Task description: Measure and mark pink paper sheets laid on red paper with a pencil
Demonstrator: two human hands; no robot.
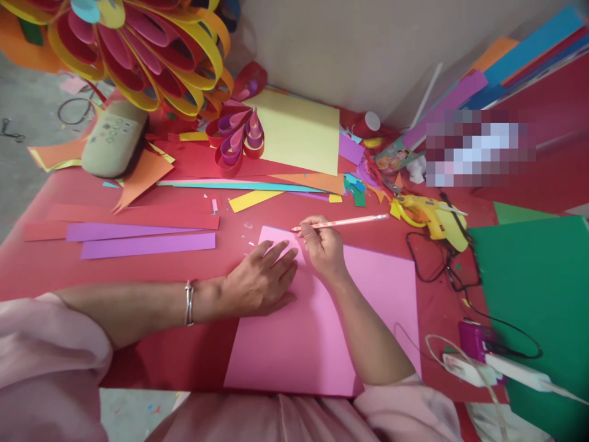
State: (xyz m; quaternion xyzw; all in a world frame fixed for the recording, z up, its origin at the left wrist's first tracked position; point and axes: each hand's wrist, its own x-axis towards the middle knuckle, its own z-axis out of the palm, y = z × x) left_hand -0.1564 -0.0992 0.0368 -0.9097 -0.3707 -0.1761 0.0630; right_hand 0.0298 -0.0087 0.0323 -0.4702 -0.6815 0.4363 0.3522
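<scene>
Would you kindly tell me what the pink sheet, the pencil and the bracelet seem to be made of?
Pink sheet: probably matte paper or thin card, judging by its flat, even colour and crisp edges.
Pencil: perhaps wood with a painted finish, given its slim shaft and dark point, though the coating hides the core.
Bracelet: likely polished metal, silvery with bright highlights.

left hand (261,280) on pink sheet (280,353), pencil (355,220) in right hand (326,248)

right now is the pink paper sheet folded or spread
Spread: the large pink paper sheet lies flat on the red tabletop beneath the left hand.
</scene>
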